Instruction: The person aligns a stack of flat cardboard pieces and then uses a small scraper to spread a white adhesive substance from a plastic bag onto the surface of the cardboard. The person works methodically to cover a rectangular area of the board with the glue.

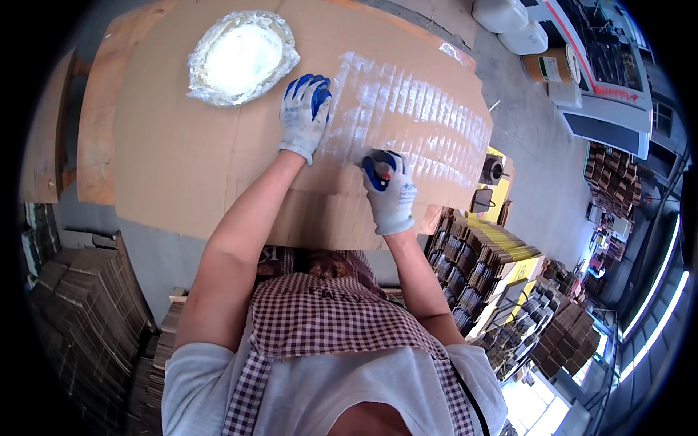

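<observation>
A broad brown cardboard sheet [196,156] lies in front of me, its right half covered with white, wet-looking streaks [414,109] in rows. My left hand [303,116], in a white glove with blue fingers, rests on the sheet beside the streaks, holding nothing, its fingers laid out. In a matching glove, my right hand [390,190] grips a brush [383,168] at the lower edge of the streaks. Fingers cover most of the brush, and its tip is blurred against the cardboard. Up and left of my left hand sits a round basin [283,73] wrapped in clear plastic film, holding white liquid [247,57].
A wooden board [102,123] shows under the sheet at the left. Stacks of flat cardboard stand at lower left [87,305] and lower right [472,254]. White jugs [512,25] and a brown drum [549,67] are on the floor at upper right.
</observation>
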A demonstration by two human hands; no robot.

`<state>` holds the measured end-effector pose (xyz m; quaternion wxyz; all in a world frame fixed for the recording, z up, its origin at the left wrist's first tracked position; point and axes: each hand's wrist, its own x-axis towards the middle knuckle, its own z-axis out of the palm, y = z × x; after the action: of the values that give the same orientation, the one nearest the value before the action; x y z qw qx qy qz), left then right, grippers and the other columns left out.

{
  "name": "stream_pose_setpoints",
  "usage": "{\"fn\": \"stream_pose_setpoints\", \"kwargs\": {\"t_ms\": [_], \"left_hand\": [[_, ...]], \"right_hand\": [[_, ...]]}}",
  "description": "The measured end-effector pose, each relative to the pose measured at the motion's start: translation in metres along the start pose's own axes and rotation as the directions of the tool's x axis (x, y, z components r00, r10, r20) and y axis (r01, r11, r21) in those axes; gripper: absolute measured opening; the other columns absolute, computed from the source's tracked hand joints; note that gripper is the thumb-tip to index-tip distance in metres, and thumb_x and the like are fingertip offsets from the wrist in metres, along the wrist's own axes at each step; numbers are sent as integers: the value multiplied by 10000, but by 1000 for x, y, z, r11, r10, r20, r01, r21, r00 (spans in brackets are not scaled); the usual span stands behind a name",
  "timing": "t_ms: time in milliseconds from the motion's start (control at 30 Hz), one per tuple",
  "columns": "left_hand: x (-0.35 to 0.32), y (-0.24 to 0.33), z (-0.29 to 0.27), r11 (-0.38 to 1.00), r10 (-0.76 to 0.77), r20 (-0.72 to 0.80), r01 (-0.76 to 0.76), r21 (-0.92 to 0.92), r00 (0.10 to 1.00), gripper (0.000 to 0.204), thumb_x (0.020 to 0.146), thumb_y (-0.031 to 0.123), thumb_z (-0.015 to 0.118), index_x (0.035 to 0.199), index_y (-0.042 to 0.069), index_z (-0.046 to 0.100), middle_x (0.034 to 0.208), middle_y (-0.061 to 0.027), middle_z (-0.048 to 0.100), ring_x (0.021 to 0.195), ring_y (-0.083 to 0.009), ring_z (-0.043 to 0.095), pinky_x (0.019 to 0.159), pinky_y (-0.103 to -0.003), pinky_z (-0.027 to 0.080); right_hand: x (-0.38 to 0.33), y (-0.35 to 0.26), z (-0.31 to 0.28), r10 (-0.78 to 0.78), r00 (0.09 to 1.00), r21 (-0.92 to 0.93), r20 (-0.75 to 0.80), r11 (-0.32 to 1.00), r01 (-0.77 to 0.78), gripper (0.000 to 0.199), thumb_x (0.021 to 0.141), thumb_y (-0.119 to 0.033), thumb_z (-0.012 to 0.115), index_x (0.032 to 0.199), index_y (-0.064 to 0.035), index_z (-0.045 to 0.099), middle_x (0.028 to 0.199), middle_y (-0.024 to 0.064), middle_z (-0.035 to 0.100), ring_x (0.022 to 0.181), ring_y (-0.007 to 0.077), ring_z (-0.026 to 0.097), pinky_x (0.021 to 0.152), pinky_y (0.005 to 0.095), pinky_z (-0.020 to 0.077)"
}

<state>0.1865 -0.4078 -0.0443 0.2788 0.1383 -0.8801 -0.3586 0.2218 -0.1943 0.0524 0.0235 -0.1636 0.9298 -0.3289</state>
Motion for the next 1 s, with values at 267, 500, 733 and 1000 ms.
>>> {"fn": "stream_pose_setpoints", "kwargs": {"t_ms": [267,500,733,1000], "left_hand": [[1,1,-1,1000,6,7,-6,5,1000,309,981,261,592,1239,120,685,1327,-104,641,1285,-320,530,1146,-462,353],[6,1,0,1000,14,28,-13,-20,1000,328,984,271,586,1260,120,678,1327,-105,641,1286,-324,528,1150,-468,346],[6,-2,-2,1000,21,31,-22,4,999,322,979,276,591,1251,127,679,1333,-96,639,1294,-317,527,1150,-470,347],[4,0,2,999,38,-5,-38,15,999,307,955,260,615,1228,137,681,1307,-79,649,1289,-305,531,1133,-473,365]], "right_hand": [[12,47,-22,31,990,-193,-136,980,-57,415,836,-101,729,1232,-82,605,1261,150,627,1025,375,667,843,430,558],[-1,33,18,-501,836,-382,225,744,548,649,654,-153,787,1285,-164,639,1414,91,562,1305,343,529,1021,467,481],[49,83,3,-163,983,-319,-81,939,129,568,774,-95,740,1321,-150,599,1313,136,606,1209,361,579,974,455,522],[59,57,14,-371,928,-359,21,864,354,477,815,-46,671,1283,-122,616,1273,142,638,1150,361,623,978,437,535]]}}
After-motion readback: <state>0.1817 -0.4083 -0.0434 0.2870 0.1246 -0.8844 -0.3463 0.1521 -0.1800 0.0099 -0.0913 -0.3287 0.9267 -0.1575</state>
